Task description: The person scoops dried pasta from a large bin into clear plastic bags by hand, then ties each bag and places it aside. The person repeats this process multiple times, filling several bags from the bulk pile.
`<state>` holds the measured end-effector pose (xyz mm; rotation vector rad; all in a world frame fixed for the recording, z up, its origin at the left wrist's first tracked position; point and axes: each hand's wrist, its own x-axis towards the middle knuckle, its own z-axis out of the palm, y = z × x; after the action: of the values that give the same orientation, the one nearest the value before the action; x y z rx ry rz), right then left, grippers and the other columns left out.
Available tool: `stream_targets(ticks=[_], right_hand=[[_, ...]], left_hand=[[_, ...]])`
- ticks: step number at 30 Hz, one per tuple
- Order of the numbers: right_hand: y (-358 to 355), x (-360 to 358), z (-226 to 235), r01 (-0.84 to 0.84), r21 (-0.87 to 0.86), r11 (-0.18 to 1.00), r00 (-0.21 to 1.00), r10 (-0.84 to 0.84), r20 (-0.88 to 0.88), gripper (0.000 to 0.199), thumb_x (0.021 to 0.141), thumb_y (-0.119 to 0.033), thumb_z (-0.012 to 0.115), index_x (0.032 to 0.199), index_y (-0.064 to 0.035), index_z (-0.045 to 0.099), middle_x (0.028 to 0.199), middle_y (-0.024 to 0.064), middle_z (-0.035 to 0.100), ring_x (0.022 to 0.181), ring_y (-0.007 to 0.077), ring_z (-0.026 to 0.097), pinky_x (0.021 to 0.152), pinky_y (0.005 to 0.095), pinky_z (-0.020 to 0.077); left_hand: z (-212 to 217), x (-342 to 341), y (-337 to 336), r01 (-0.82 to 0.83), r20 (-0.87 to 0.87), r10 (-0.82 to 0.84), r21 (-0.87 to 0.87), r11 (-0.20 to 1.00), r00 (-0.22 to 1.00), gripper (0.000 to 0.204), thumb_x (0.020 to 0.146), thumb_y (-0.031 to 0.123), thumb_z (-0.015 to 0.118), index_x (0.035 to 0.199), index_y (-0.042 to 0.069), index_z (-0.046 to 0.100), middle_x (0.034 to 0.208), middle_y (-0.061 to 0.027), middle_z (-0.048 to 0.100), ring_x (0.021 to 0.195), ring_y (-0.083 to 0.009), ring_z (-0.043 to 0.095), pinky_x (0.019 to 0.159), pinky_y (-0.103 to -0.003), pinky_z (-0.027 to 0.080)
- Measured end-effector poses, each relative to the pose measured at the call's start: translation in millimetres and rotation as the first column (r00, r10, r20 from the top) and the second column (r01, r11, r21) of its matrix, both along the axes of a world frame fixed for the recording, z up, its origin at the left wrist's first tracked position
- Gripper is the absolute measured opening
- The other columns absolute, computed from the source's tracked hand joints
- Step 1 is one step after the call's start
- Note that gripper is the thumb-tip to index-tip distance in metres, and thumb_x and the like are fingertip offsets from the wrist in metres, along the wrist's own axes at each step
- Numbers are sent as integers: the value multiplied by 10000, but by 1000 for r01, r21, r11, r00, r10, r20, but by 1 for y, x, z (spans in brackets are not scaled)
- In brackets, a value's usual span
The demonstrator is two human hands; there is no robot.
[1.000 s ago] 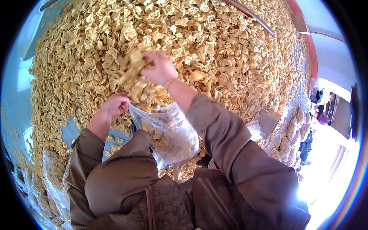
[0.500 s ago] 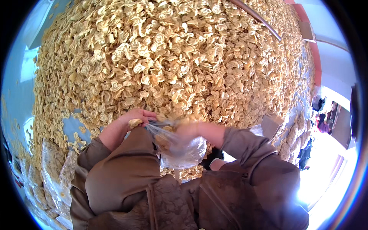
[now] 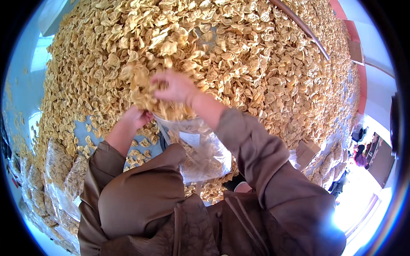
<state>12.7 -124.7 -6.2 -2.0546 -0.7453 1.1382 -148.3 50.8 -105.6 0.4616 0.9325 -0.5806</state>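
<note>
Golden, ridged, curled crisps (image 3: 252,72) lie in a large heap before me. My left hand (image 3: 137,117) is closed on the rim of a clear plastic bag (image 3: 211,147), at the left of its mouth. The bag hangs between my knees, with crisps inside and a white label (image 3: 190,139) on it. Just above the bag mouth, my right hand (image 3: 173,87) has its fingers curled against a handful of crisps, blurred by motion. More crisps crowd the mouth under that hand. The far rim of the bag is hidden by the crisps and my right hand.
Filled clear bags (image 3: 60,170) stand at the left, with more (image 3: 329,164) at the right. A brown pole (image 3: 305,27) lies across the heap at the upper right. An open cardboard box (image 3: 307,152) sits to the right. Blue surface (image 3: 83,130) shows through gaps.
My right hand has moved from the bag mouth up and left onto the heap, gathering crisps. My left hand has lowered slightly leftward with the bag rim, and the bag mouth now faces the heap.
</note>
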Motion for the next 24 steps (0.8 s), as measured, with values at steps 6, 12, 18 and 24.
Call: stream_targets(ticks=[6, 12, 18, 24], right_hand=[[-71, -95, 17, -76, -146, 986, 975, 43, -218, 498, 808, -363, 587, 1255, -156, 517, 1158, 198, 554, 1041, 360, 579, 909, 413, 465], [-112, -108, 37, -523, -226, 822, 776, 349, -526, 463, 894, -309, 522, 1306, -101, 482, 1195, 198, 587, 1079, 326, 589, 913, 393, 464], [-202, -209, 44, -21, -344, 939, 936, -102, -337, 498, 881, -421, 559, 1212, -50, 584, 1096, 153, 654, 1014, 273, 624, 898, 377, 473], [-265, -128, 37, 983, -178, 35, 8, -989, -150, 381, 840, -286, 684, 1155, -87, 605, 854, 86, 677, 536, 103, 553, 509, 216, 470]], left_hand=[[56, 25, -33, 397, 105, -430, 238, 886, 897, 438, 812, 43, 575, 1249, 75, 569, 993, -8, 657, 800, -87, 617, 643, -227, 494], [115, 50, -83, 592, 348, -632, 227, 773, 692, 597, 761, -14, 529, 1351, 70, 492, 990, 54, 633, 579, 1, 451, 535, -150, 402], [79, 25, -115, 830, 288, -912, 397, 391, 291, 605, 758, -3, 526, 1354, 101, 496, 1044, 4, 669, 563, -46, 537, 548, -178, 456], [100, 42, -123, 804, 271, -816, 188, 565, 510, 509, 805, -32, 502, 1304, 59, 539, 941, -8, 674, 561, -22, 487, 523, -153, 408]])
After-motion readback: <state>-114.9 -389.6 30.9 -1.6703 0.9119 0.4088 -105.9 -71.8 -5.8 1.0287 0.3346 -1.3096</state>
